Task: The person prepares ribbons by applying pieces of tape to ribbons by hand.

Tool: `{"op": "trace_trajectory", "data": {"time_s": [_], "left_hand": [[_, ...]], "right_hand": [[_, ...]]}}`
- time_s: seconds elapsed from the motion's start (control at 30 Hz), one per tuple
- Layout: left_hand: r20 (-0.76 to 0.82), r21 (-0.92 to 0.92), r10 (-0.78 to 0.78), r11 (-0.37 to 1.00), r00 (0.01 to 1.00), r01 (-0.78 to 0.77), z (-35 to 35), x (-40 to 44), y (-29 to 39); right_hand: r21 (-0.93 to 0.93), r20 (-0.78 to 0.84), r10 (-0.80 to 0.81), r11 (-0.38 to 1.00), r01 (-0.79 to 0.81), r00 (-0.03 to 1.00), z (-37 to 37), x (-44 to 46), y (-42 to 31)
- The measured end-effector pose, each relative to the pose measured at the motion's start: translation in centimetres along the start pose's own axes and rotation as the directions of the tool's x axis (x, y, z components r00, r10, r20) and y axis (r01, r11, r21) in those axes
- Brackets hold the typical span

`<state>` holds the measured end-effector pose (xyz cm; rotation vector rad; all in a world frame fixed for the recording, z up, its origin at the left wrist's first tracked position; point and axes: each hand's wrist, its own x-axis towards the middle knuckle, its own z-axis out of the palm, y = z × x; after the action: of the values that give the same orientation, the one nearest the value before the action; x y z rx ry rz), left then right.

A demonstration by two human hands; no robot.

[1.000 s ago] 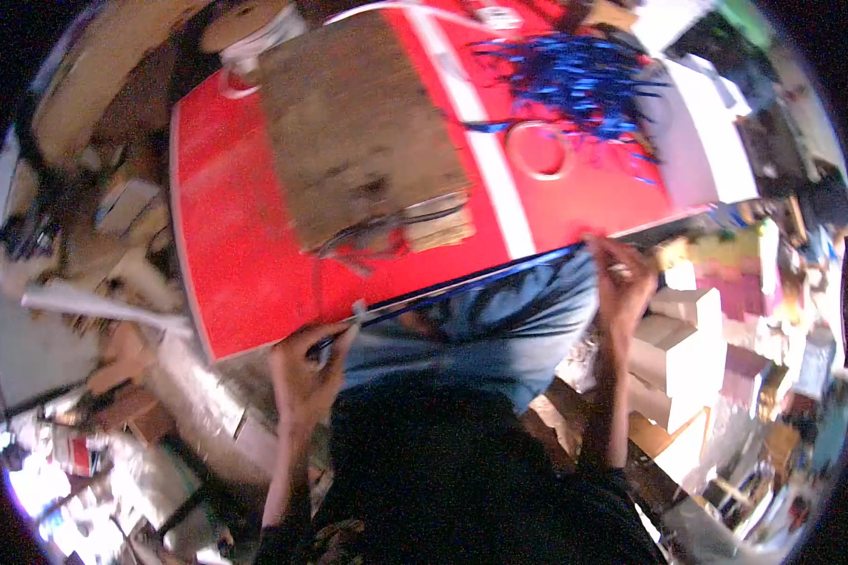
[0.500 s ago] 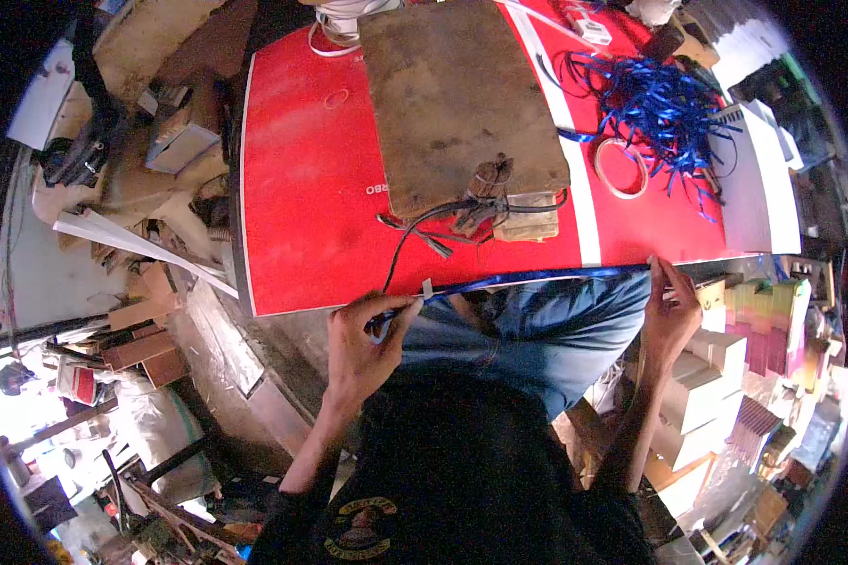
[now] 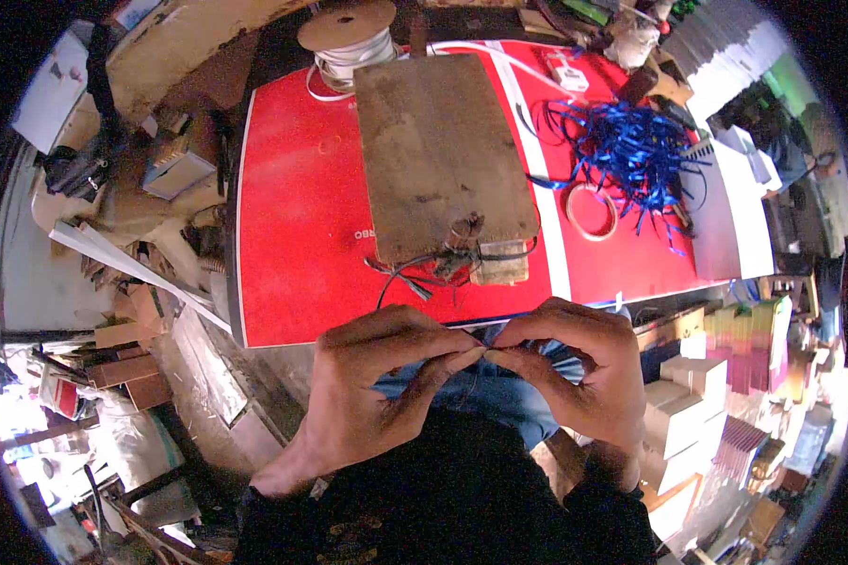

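My left hand (image 3: 382,386) and my right hand (image 3: 575,372) meet fingertip to fingertip over my lap, at the front edge of a red table surface (image 3: 297,226). Both are closed in a pinch, and what they hold between the tips is too small to make out. Beyond them a brown board (image 3: 443,155) lies on the red surface, with a dark cable (image 3: 410,266) at its near end. To its right are a tangle of blue ribbon (image 3: 636,155) and a ring of tape (image 3: 591,211).
A spool of white ribbon (image 3: 353,47) stands at the back of the table. White sheets (image 3: 740,221) lie at the right edge. Stacked boxes (image 3: 678,414) stand at the lower right, and a long white strip (image 3: 132,268) juts out at the left.
My hands have come together from far apart along the table edge. The blue ribbon that was stretched between them no longer shows there. The view has shifted slightly.
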<state>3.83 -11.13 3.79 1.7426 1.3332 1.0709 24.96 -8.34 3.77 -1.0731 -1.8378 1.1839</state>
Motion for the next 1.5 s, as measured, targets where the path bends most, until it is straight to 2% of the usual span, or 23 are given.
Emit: {"op": "trace_trajectory", "data": {"time_s": [0.07, 0.13, 0.17, 0.23, 0.27, 0.33, 0.43, 0.5, 0.73, 0.93, 1.0, 1.1, 1.23, 1.3, 1.33, 1.43, 1.5], "left_hand": [[-0.02, 0.028, 0.059, 0.998, 0.998, -0.058, -0.2, 0.8, 0.0], [-0.048, 0.079, 0.018, 0.997, 0.999, -0.014, -0.8, 2.1, 1.2], [-0.073, 0.131, -0.02, 0.991, 0.997, 0.03, -1.1, 2.9, 1.6], [-0.136, 0.093, -0.008, 0.995, 0.991, 0.021, -0.8, 4.5, 1.0], [-0.193, 0.057, -0.003, 0.998, 0.981, 0.014, -0.6, 5.3, 0.3], [-0.204, 0.069, 0.057, 0.997, 0.977, -0.044, -0.6, 6.6, -2.0], [-0.208, 0.052, 0.09, 0.995, 0.974, -0.08, -0.6, 7.6, -3.3], [-0.182, 0.116, 0.079, 0.992, 0.98, -0.058, -0.7, 8.0, -3.4], [-0.135, 0.165, 0.059, 0.986, 0.989, -0.036, -0.7, 9.3, -5.8], [-0.142, 0.149, 0.023, 0.989, 0.99, -0.001, -0.8, 11.1, -6.7], [-0.154, 0.229, 0.1, 0.971, 0.983, -0.063, -0.8, 11.7, -7.4], [-0.167, 0.245, 0.108, 0.967, 0.98, -0.065, -0.8, 12.2, -7.8], [-0.157, 0.227, 0.123, 0.97, 0.98, -0.085, -1.0, 11.9, -7.3], [-0.087, 0.245, 0.012, 0.97, 0.996, 0.009, -1.3, 11.1, -6.6], [-0.086, 0.244, 0.012, 0.97, 0.996, 0.01, -1.2, 10.7, -6.6], [-0.097, 0.196, 0.087, 0.978, 0.991, -0.067, -1.1, 9.7, -6.3], [-0.089, 0.244, 0.11, 0.966, 0.99, -0.085, -1.3, 9.0, -6.2]], "right_hand": [[0.007, -0.015, -0.018, 1.0, 0.019, 1.0, -0.6, 0.9, -0.9], [0.009, -0.052, -0.018, 1.0, 0.018, 0.998, -0.9, 2.4, -1.4], [-0.063, -0.068, -0.092, 0.994, 0.087, 0.993, -1.2, 3.3, -1.2], [-0.243, -0.065, -0.274, 0.937, 0.251, 0.96, -2.1, 5.8, -0.2], [-0.25, -0.064, -0.285, 0.932, 0.261, 0.957, -2.1, 6.7, 0.3], [-0.16, -0.099, -0.208, 0.968, 0.191, 0.973, -1.8, 8.1, 1.2], [-0.195, -0.074, -0.163, 0.97, 0.146, 0.984, -1.5, 9.2, 1.8], [-0.223, -0.052, -0.106, 0.971, 0.092, 0.993, -1.4, 9.5, 2.3], [-0.224, -0.066, -0.094, 0.971, 0.077, 0.993, -1.1, 11.2, 3.7], [-0.255, -0.078, -0.176, 0.955, 0.151, 0.981, -1.3, 13.7, 5.3], [-0.26, -0.049, -0.163, 0.955, 0.145, 0.985, -1.5, 14.4, 5.7], [-0.273, -0.044, -0.216, 0.942, 0.196, 0.975, -1.6, 15.1, 6.6], [-0.265, -0.033, -0.142, 0.956, 0.129, 0.989, -1.7, 14.6, 5.8], [-0.257, -0.001, -0.174, 0.952, 0.168, 0.985, -1.7, 14.0, 5.9], [-0.257, -0.001, -0.174, 0.952, 0.167, 0.985, -1.7, 13.6, 5.8], [-0.224, 0.069, -0.128, 0.964, 0.14, 0.989, -2.1, 12.6, 5.1], [-0.316, 0.095, -0.126, 0.937, 0.15, 0.988, -2.5, 12.1, 4.7]]}}
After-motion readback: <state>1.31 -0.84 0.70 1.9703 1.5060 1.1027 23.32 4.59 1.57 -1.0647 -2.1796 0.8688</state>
